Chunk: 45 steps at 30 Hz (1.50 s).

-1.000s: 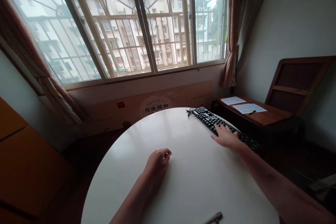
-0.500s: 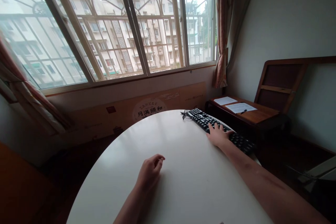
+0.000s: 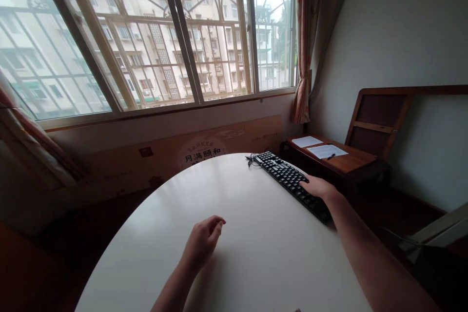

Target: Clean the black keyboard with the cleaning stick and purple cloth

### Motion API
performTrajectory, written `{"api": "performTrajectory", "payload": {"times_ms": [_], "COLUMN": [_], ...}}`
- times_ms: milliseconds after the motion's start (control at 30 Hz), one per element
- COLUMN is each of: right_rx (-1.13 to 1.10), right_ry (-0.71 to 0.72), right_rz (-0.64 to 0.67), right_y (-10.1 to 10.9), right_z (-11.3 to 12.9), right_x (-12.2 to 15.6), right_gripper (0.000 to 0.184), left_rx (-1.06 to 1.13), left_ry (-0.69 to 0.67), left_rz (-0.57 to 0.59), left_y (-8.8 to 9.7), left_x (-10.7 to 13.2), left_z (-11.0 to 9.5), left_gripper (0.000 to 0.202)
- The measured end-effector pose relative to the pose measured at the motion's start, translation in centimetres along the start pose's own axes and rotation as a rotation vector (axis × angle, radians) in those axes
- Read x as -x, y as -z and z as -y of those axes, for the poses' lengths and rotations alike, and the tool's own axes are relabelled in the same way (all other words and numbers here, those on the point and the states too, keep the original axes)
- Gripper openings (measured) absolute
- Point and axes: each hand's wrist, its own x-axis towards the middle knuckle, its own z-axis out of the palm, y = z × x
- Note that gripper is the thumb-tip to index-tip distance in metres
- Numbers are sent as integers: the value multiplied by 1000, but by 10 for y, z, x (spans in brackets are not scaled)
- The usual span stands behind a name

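Note:
A black computer keyboard lies at a slant along the right edge of the white round table, its bundled cable at the far end. My right hand grips the keyboard's outer long side. The thumb lies over the keys, and the other fingers are hidden past the edge. My left hand rests near the middle of the table, apart from the keyboard. Its fingers are curled in towards the thumb, with nothing seen in them.
Beyond the table's right edge stands a low wooden table with paper sheets and a pen. Ahead, a printed cardboard panel leans below the barred window. A small dark object shows at the bottom frame edge.
My right hand has moved from spread over the keys to the keyboard's outer side and grips it there. The left hand stays curled in place. The view has shifted slightly.

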Motion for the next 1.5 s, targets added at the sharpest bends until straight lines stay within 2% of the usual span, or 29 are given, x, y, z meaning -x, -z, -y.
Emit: {"api": "performTrajectory", "payload": {"times_ms": [67,167,400,600,700,800,967,1167,1267,1333,1400,1433,1500], "right_rx": [-19,-30,-19,-42,-79,-143,-288,-308,-297,-357,-474,-533,-604], "right_ry": [29,90,297,514,654,775,992,1172,1264,1259,1178,1122,1031], "right_rz": [46,68,40,-23,-27,8,82,314,411,432,408,377,290], "right_y": [-1,-6,-20,-43,-52,-55,-53,-55,-56,-54,-52,-51,-52], "right_z": [1,16,77,129,150,163,173,187,189,183,174,168,159], "right_x": [2,9,47,90,107,116,124,128,133,133,128,124,113], "right_gripper": [53,50,54,63,64,66,70,71,72,72,69,68,64], "left_rx": [-6,-42,-101,-165,-234,-399,-634,-711,-735,-769,-788,-776,-760], "left_ry": [5,-4,-49,-51,-34,42,197,482,600,506,317,265,253], "left_rz": [5,15,-47,-93,-81,-89,-69,19,35,14,13,32,87], "left_y": [-1,-2,-5,-6,-3,5,28,57,61,54,42,35,23], "left_x": [-1,-2,-1,-2,-3,-3,-2,11,20,21,18,14,7], "left_z": [-1,0,5,15,20,22,22,16,12,13,17,19,25], "left_gripper": [29,29,25,31,37,43,50,63,75,81,83,83,87]}}
